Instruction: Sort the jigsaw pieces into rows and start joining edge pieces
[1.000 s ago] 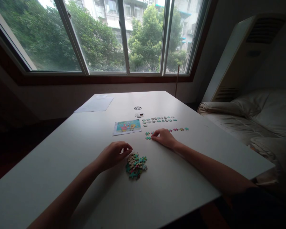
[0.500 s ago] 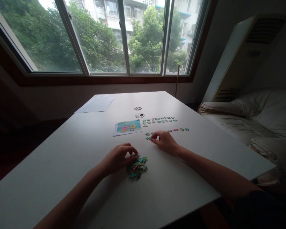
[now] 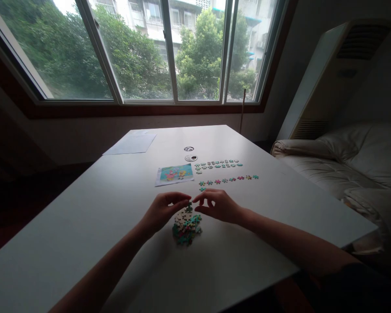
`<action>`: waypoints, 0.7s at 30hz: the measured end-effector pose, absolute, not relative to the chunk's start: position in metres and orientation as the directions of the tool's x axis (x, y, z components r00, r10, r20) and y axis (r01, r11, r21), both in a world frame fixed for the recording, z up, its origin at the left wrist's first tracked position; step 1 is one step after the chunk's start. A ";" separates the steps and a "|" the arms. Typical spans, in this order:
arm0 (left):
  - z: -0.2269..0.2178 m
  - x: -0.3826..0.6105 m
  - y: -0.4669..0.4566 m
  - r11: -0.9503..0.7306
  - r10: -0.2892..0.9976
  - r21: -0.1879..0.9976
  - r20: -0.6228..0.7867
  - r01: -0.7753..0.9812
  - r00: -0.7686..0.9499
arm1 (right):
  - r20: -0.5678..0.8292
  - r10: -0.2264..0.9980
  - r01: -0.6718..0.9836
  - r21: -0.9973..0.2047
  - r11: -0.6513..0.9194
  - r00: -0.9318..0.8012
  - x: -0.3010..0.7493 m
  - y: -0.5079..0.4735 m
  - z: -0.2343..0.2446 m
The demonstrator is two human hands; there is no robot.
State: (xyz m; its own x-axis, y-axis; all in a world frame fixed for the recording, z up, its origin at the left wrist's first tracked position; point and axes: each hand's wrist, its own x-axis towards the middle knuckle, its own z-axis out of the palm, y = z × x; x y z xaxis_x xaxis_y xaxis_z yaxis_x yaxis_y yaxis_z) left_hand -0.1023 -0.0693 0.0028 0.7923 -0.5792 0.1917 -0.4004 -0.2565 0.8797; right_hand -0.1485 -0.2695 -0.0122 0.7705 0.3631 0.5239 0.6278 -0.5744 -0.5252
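Observation:
Pinched in my left hand (image 3: 167, 208) is a green puzzle piece (image 3: 189, 208), raised over the near middle of the table. My right hand (image 3: 217, 205) is just right of it, thumb and fingers apart, its fingertips close to the piece with nothing visible between them. Below both hands lies a heap of puzzle pieces (image 3: 186, 232), mostly green with some pale backs showing. Beyond the right hand, a row of loose puzzle pieces (image 3: 224, 180) runs to the right, and a single teal piece (image 3: 202, 189) sits in front of its left end.
A cartoon picture sheet (image 3: 176, 173) lies beyond my left hand. Two more rows of puzzle pieces (image 3: 217, 165) are farther back. Round inserts (image 3: 191, 158) are set in the white table (image 3: 84, 208). A paper sheet (image 3: 130, 143) rests far left; a sofa (image 3: 306, 161) stands at right.
My left hand has lifted a puzzle piece from the heap. My right hand has left the teal piece in the front row and come back toward the left hand, opening its fingers.

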 end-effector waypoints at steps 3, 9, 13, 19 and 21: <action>0.000 -0.103 -0.070 -0.232 -0.565 0.895 0.196 -0.382 0.801 | 0.535 0.352 0.625 -0.510 -0.591 0.768 -0.150 -0.269 -0.012; -0.002 -0.104 -0.072 -0.189 -0.550 0.913 0.207 -0.362 0.809 | 0.547 0.334 0.617 -0.493 -0.614 0.768 -0.148 -0.269 -0.014; -0.002 -0.104 -0.073 -0.176 -0.548 0.935 0.168 -0.309 0.819 | 0.562 0.349 0.635 -0.465 -0.617 0.750 -0.148 -0.268 -0.014; 0.000 -0.107 -0.073 -0.184 -0.550 0.939 0.148 -0.292 0.822 | 0.597 0.384 0.671 -0.386 -0.633 0.705 -0.149 -0.269 -0.013; 0.000 -0.106 -0.072 -0.196 -0.557 0.932 0.150 -0.304 0.817 | 0.618 0.391 0.683 -0.350 -0.641 0.682 -0.148 -0.271 -0.012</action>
State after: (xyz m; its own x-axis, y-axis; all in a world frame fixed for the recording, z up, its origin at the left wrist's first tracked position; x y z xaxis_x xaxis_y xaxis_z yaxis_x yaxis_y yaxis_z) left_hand -0.1058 -0.0723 0.0005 0.8172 -0.5565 0.1499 -0.3042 -0.1956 0.9323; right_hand -0.1477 -0.2712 -0.0124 0.6824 0.3908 0.6178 0.6834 -0.6409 -0.3495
